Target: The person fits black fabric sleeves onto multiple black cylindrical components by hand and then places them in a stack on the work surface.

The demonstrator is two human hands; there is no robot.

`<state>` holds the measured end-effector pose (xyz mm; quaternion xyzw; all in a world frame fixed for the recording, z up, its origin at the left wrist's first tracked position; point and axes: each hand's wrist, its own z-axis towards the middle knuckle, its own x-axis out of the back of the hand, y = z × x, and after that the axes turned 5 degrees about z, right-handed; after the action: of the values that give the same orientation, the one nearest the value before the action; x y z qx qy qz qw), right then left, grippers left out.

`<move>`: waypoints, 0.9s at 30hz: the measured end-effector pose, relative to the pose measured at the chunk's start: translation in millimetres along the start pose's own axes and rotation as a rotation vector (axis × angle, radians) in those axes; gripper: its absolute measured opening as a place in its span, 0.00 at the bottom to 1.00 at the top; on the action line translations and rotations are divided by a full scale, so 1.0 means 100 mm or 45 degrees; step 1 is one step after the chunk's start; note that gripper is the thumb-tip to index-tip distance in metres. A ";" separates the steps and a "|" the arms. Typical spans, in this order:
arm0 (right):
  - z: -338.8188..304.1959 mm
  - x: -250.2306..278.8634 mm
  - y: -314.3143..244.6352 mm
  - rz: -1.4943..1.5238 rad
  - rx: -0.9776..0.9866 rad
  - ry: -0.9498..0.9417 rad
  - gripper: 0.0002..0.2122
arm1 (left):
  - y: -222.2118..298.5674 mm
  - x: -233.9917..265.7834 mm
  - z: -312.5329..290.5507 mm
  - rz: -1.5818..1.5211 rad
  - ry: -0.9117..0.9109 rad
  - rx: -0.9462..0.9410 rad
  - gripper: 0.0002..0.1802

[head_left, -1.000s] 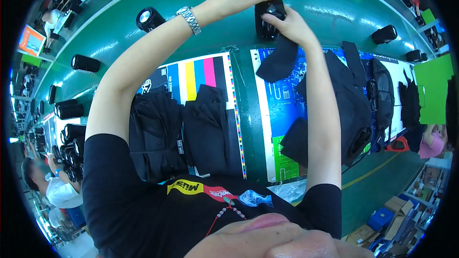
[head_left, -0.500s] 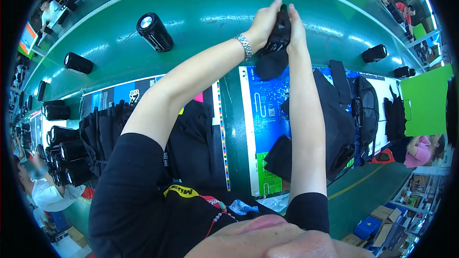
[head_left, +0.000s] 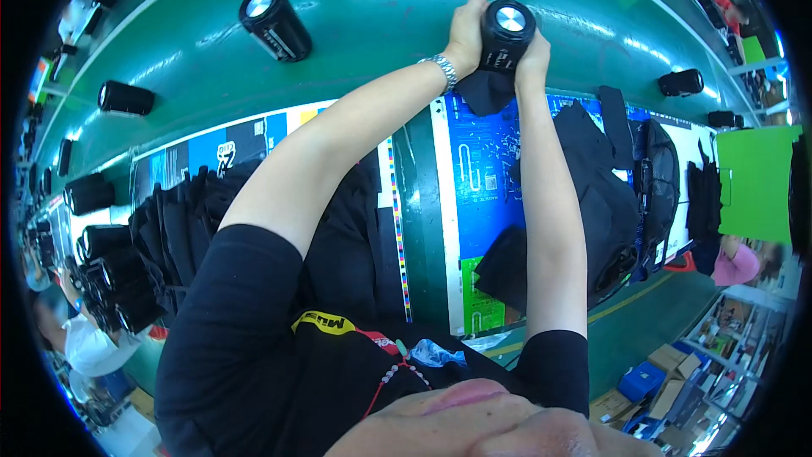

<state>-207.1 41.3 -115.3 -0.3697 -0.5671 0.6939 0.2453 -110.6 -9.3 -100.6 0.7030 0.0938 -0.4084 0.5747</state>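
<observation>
Between my two hands is a black cylindrical speaker (head_left: 501, 55), its round silver end turned upward. My left hand (head_left: 464, 38), with a metal watch band at the wrist, is closed against its left side. My right hand (head_left: 533, 62) wraps the right side. A piece of black cloth (head_left: 487, 93) hangs just below the speaker, near my left wrist; whether it is attached cannot be seen. Another black speaker (head_left: 277, 25) with a silver end leans on the green surface to the left.
Black cloth pieces (head_left: 592, 195) cover a blue printed sheet (head_left: 478, 211) under my right arm. Folded black cloths (head_left: 182, 220) lie at left beside a cluster of black speakers (head_left: 110, 275). More speakers (head_left: 127, 98) stand along the green table (head_left: 381, 25). A green panel (head_left: 757, 186) is at right.
The dark item in my hands has turned; the speaker's silver end and body now show. My hands have shifted slightly right, and the right hand is lower.
</observation>
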 end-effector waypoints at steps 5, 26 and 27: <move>-0.08 0.23 -0.41 -0.477 0.147 0.309 0.22 | 0.25 -0.02 -0.05 0.617 0.035 0.019 0.30; -2.07 -0.87 -1.66 0.235 -0.086 -0.555 0.11 | 2.53 0.20 -1.96 0.943 -0.476 -0.340 0.15; -2.13 -0.91 -1.64 0.318 -0.077 -0.548 0.09 | 2.54 0.22 -2.02 1.042 -0.506 -0.376 0.16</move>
<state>3.7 139.5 46.8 -0.2879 -0.5767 0.7643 0.0202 150.9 80.1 71.5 0.5012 -0.2454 -0.2575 0.7888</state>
